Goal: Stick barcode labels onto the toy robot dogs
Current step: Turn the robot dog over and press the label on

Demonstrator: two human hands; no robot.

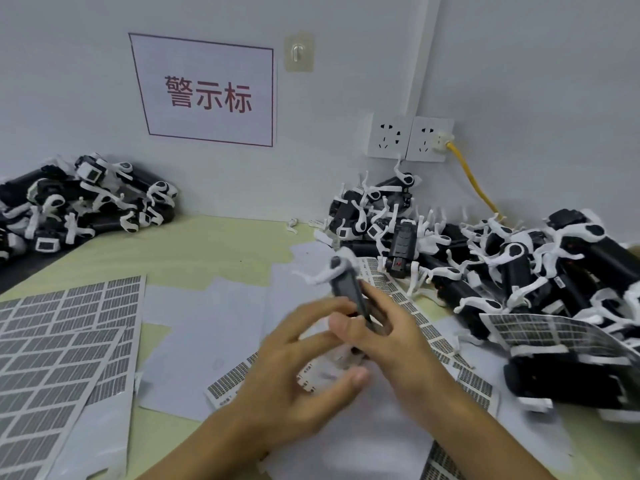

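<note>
A black-and-white plastic toy robot dog (343,289) is gripped above the pale counter (214,244) by the right hand (391,327), while the left hand (304,358) is spread loosely beside it, so a crooked label is risked if the blurred dog twists.

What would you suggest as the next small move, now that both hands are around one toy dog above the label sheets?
Probably press the label flat with the left hand, fingers spread at the blurred toy dog, while the right hand grips its body. Whether a label is already on cannot be told; the motion blur hides it. Then it likely joins the pile on the left.
</note>
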